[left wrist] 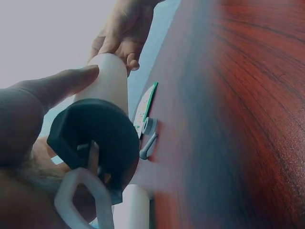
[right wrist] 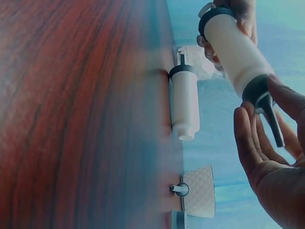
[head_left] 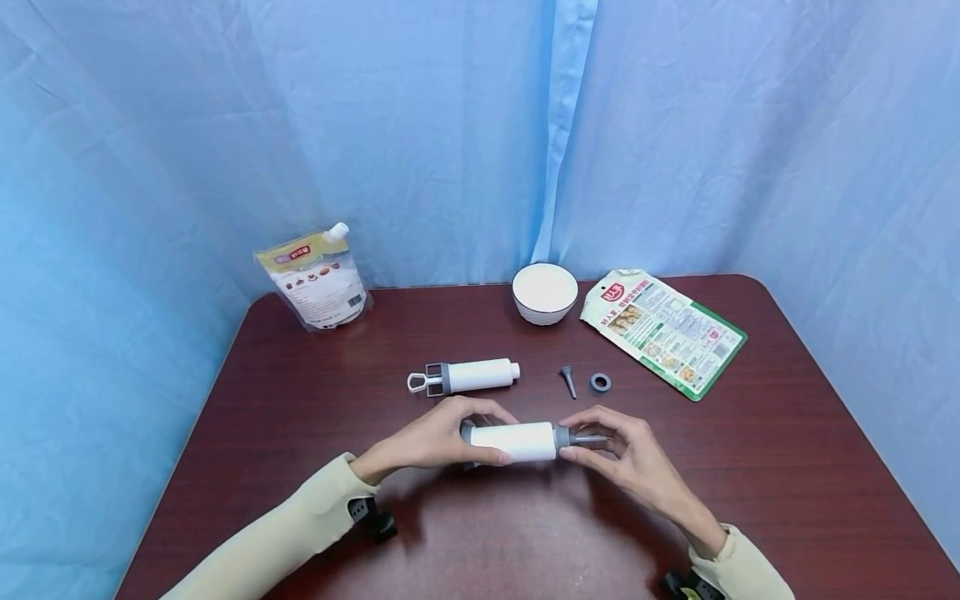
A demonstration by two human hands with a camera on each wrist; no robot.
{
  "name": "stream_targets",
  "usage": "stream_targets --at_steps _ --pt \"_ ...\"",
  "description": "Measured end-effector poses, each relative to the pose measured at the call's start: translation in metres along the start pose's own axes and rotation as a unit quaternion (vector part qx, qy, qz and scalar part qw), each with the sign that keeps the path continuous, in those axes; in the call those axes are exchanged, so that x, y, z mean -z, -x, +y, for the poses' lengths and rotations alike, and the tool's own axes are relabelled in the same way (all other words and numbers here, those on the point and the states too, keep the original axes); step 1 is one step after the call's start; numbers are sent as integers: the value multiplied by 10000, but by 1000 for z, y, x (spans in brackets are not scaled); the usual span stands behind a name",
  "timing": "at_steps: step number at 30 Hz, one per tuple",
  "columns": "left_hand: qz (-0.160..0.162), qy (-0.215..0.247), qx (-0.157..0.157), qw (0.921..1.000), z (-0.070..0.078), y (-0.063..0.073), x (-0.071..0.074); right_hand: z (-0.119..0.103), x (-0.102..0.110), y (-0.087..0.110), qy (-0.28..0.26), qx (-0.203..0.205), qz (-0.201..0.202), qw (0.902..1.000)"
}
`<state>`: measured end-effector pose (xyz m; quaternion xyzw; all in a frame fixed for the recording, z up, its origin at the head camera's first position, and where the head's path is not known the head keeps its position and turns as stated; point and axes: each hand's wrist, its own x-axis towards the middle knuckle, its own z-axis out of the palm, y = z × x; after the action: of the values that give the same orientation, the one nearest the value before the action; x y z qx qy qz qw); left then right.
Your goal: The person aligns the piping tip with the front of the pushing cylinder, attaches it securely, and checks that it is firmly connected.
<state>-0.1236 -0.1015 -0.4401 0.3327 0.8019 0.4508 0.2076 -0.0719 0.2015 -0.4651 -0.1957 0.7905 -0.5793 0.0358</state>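
Observation:
A white piping syringe (head_left: 525, 441) with grey ends is held level over the table between both hands. My left hand (head_left: 442, 435) grips its barrel at the handle end, thumb along the side. In the left wrist view the pale looped plunger handle (left wrist: 86, 195) sticks out of the dark end cap (left wrist: 97, 138). At the other end, my right hand (head_left: 626, 450) pinches the grey collar (right wrist: 257, 90) with thumb and fingertips. A tapered grey nozzle (right wrist: 273, 121) juts from that collar toward the right palm.
Behind the hands lie a second piping syringe (head_left: 480, 375), a loose grey nozzle (head_left: 568, 382) and a grey ring (head_left: 600, 382). Farther back are a spouted pouch (head_left: 322, 287), a white bowl (head_left: 544, 315) and a flat green-and-white packet (head_left: 667, 329). A blue curtain (head_left: 420, 150) hangs behind the table.

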Motion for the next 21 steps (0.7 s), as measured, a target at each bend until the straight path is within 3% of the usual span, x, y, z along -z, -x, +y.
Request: stream_targets --at_steps 5,14,21 --pt "309 -160 -210 9992 2 0 -4 0 -1 0 -5 -413 86 9991" --pt "650 -586 -628 9942 7 0 -7 0 -1 -3 180 -687 329 9969" --pt "762 -640 -641 9930 7 1 -11 1 -3 -2 79 -530 382 9978"
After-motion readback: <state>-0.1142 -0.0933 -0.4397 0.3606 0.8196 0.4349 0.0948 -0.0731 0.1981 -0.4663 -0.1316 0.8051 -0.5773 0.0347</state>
